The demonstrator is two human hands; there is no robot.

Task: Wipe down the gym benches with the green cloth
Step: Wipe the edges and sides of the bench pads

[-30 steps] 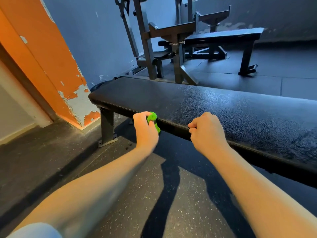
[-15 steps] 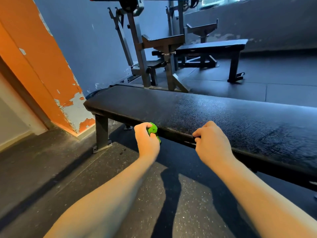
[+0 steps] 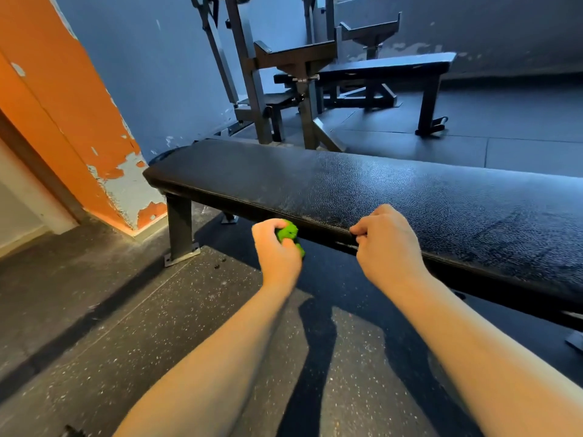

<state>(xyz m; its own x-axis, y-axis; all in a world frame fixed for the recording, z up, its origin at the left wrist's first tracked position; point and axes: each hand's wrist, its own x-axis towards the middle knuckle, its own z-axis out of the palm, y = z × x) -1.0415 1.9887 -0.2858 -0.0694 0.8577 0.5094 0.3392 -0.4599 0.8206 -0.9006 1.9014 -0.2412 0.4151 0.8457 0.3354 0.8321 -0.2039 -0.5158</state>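
Head view, left hand (image 3: 277, 254) gripping wadded green cloth (image 3: 287, 231), right hand (image 3: 388, 247) fisted, pebbled bench (image 3: 347, 184)

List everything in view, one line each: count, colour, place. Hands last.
near bench: one, black pad, across the middle
far bench: one, dark, back right
metal racks: several, grey, behind the near bench
pillar: one, orange, paint peeling, left
floor: one, dark speckled, underfoot
green cloth: one, bright green, bunched in the left grip
left grip: one, bare hand, holds the cloth at the near bench's front edge
right grip: one, bare hand, fingers curled at that front edge
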